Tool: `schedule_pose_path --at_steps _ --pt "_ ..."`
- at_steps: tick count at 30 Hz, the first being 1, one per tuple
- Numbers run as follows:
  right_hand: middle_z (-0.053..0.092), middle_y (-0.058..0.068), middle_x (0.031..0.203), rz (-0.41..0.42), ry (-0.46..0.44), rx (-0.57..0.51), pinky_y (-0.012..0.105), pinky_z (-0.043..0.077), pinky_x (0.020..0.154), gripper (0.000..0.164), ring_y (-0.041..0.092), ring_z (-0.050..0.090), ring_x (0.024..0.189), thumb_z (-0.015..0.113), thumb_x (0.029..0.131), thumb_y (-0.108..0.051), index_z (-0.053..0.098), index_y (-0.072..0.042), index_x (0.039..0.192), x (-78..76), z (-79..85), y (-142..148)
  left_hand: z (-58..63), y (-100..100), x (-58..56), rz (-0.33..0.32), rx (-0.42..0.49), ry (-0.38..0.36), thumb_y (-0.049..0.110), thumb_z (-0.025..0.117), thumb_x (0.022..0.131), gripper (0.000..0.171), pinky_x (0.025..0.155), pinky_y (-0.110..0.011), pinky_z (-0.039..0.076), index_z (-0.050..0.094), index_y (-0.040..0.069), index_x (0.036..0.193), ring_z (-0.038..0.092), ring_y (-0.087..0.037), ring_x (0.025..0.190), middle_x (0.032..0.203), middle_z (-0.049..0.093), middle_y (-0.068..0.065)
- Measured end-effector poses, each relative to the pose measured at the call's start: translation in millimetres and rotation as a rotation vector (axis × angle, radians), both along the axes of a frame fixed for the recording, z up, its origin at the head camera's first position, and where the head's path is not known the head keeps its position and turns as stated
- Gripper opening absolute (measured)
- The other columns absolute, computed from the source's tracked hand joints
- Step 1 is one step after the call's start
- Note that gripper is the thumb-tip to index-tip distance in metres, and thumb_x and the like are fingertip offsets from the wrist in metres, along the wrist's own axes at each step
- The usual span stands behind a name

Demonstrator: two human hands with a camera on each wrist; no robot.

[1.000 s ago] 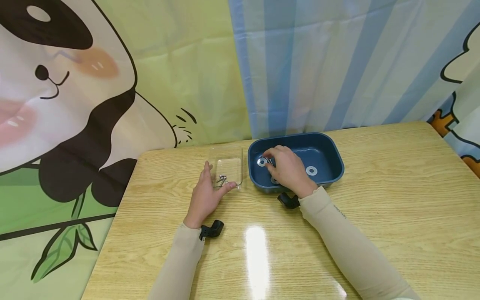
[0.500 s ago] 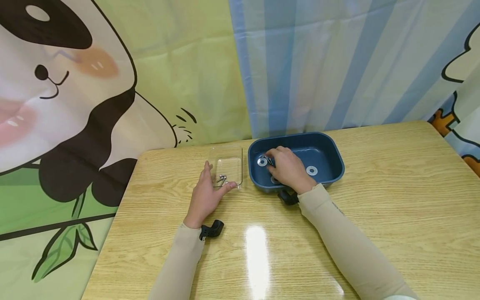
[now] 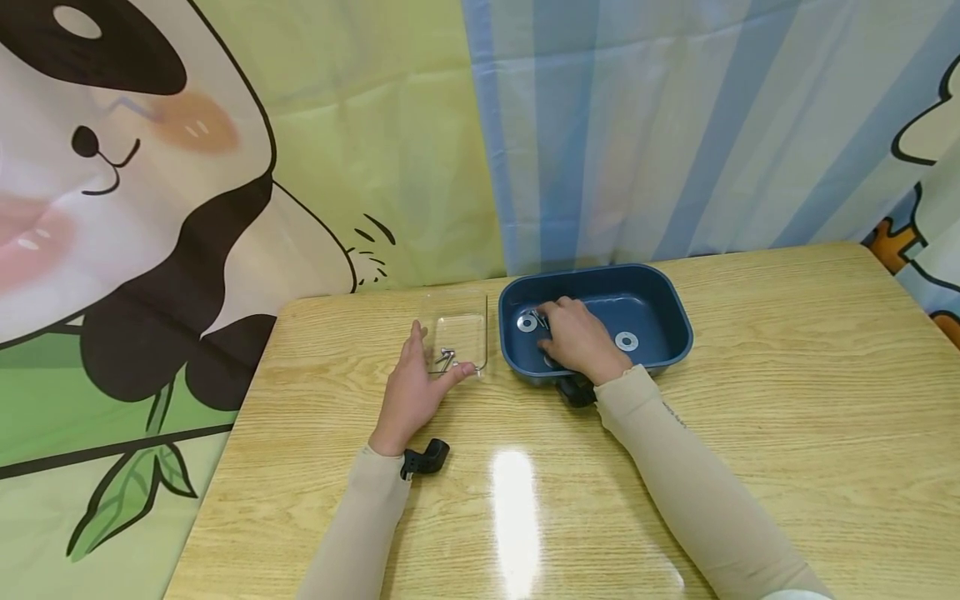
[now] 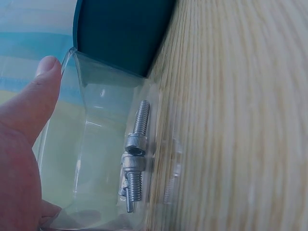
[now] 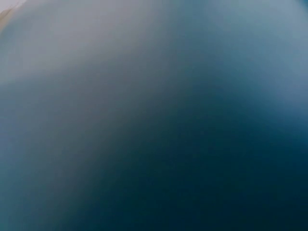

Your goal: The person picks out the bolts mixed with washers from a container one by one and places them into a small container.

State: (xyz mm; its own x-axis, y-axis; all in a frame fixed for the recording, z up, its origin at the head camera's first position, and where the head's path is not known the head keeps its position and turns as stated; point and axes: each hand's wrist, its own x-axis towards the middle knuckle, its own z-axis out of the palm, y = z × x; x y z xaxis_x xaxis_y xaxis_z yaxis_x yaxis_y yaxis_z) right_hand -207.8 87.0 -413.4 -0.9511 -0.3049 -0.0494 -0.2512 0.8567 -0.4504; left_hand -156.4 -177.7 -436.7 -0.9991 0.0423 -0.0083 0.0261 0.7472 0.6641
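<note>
My left hand (image 3: pixel 416 392) lies at the near left corner of a clear plastic box (image 3: pixel 460 329), fingers straight along its left side and thumb on the front rim. Inside the box are several silver socket-head bolts (image 4: pixel 134 163), close together. My right hand (image 3: pixel 581 340) reaches down into a dark blue tub (image 3: pixel 660 333), knuckles up. Its bent index finger and thumb stand apart, with small bolts (image 3: pixel 539 318) at the fingertips. A flat silver washer (image 3: pixel 527 322) lies just left of them. The right wrist view is a dark blue blur.
Another washer (image 3: pixel 626 342) lies on the tub's floor, right of my right hand. Box and tub stand side by side near the back edge of the wooden table (image 3: pixel 787 400). A printed curtain (image 3: pixel 405 142) hangs right behind them.
My right hand has shifted slightly right within the tub, and its index fingertip has drawn back from over the bolts. The left hand and the clear box keep their place.
</note>
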Motion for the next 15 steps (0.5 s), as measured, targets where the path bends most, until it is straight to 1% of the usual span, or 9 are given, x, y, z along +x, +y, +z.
schedule_pose_path --at_steps 6,11,15 --pt "0.055 0.026 0.132 0.008 -0.032 0.034 0.054 0.045 0.099 0.055 0.043 0.05 0.123 0.071 0.095 -0.016 0.053 0.001 0.143 -0.8 -0.8 -0.7 1.0 0.2 0.0 0.003 0.002 0.003 0.07 0.069 0.082 0.122 0.109 -0.059 0.036 0.002 0.007 0.162 0.049 -0.04 0.134 0.162 0.03 -0.016" --pt "0.055 0.025 0.13 0.01 -0.033 0.046 0.052 0.046 0.098 0.053 0.042 0.051 0.121 0.07 0.096 -0.015 0.053 0.001 0.144 -1.0 -1.9 -0.7 0.9 0.0 0.1 0.005 0.001 0.006 0.066 0.07 0.083 0.12 0.109 -0.06 0.036 0.003 0.006 0.162 0.048 -0.042 0.134 0.161 0.03 -0.016" --pt "0.056 0.025 0.129 0.017 -0.022 0.043 0.052 0.047 0.097 0.049 0.042 0.051 0.121 0.07 0.096 -0.012 0.056 0.0 0.142 -0.6 -2.4 0.2 0.9 0.3 0.4 0.002 -0.001 -0.001 0.068 0.07 0.083 0.122 0.11 -0.061 0.033 0.001 0.007 0.162 0.045 -0.043 0.136 0.162 0.028 -0.017"
